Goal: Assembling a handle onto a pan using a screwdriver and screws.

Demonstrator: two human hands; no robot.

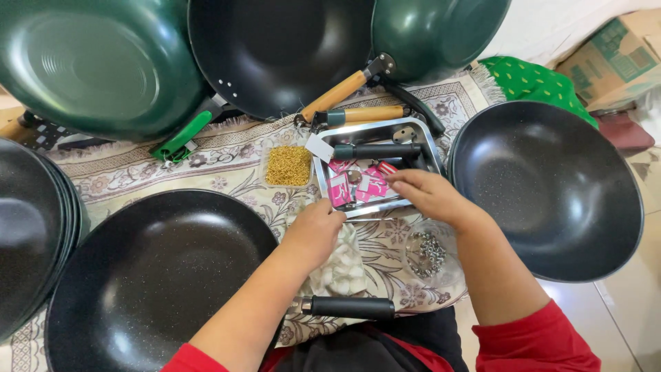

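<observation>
Head view, two hands [372, 207] over one metal tray [430, 141], six woks [551, 186]

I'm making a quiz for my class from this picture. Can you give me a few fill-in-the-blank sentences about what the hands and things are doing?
1. The right hand reaches into a metal ____ holding pink packets.
2. The left hand rests closed at the tray's ____ edge.
3. The handle lying nearest the person is ____ in colour.
4. The small tub left of the tray holds ____ bits.

Missing words: tray; near; black; yellow
</observation>
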